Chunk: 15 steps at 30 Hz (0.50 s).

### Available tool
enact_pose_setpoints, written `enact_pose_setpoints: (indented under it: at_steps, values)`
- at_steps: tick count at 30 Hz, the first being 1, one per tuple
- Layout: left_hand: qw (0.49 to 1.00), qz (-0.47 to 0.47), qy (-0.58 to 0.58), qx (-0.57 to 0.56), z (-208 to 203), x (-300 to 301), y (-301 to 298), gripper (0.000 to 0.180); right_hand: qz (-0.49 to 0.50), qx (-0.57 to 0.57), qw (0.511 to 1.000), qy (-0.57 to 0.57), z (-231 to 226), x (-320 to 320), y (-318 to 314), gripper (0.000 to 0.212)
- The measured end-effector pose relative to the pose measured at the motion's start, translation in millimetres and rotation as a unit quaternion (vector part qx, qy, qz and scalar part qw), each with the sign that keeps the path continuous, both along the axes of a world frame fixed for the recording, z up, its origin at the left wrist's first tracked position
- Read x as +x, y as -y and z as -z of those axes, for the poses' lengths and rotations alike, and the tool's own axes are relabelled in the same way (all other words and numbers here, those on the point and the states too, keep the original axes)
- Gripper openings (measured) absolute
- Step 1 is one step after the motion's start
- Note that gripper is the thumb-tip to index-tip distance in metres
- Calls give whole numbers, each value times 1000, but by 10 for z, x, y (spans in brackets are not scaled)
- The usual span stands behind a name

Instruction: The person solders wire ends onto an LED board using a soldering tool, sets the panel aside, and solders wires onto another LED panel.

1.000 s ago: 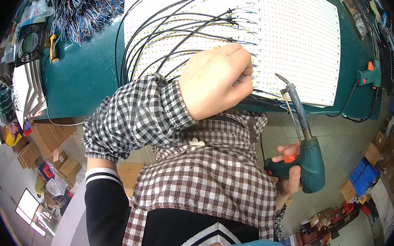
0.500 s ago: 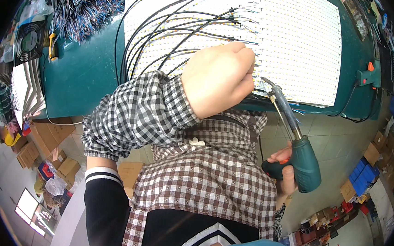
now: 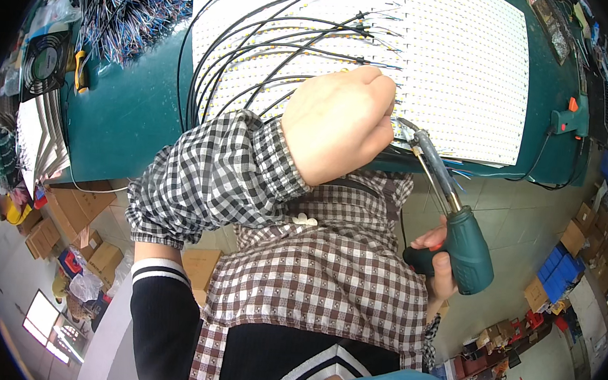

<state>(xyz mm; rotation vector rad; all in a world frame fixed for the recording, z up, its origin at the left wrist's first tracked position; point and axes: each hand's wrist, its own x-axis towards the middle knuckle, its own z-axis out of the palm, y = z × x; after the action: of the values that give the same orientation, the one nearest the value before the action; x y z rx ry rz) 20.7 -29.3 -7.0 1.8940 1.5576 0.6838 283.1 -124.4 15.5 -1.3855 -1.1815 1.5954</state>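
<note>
My right hand [image 3: 440, 272] grips the handle of a green soldering gun [image 3: 473, 253], pointing it up and to the left. Its thin bent tip [image 3: 403, 122] reaches the lower part of a white LED board [image 3: 463, 74], right beside my left fingers. My left hand [image 3: 339, 121] is closed, knuckles up, over the board's near edge; whatever its fingers pinch is hidden beneath it. Several black cables [image 3: 279, 49] curve across the board from the left, their stripped, coloured wire ends lined up along a middle seam. Some cables pass under my left hand and sleeve.
A green table [image 3: 123, 126] carries the board. A heap of cut wires [image 3: 136, 12] lies at the back left, near a fan [image 3: 45, 62] and a yellow-handled tool [image 3: 80, 72]. On the right lies a green glue gun [image 3: 570, 119] with its cord. Cardboard boxes [image 3: 105, 264] stand on the floor.
The soldering gun has shifted slightly left, bringing its tip closer to my left fingers. My left hand has barely moved and stays closed.
</note>
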Motion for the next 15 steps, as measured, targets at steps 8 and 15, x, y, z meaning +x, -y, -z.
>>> enact_pose_setpoints:
  at_steps: [8,15]
  values:
    - [1000,-5,1,0,-2,3,5,8,3,-11,1000,5,-4,-9,14,71]
    - [1000,0,-6,-3,-16,-6,1,8,-2,-17,1000,4,-4,5,15,70]
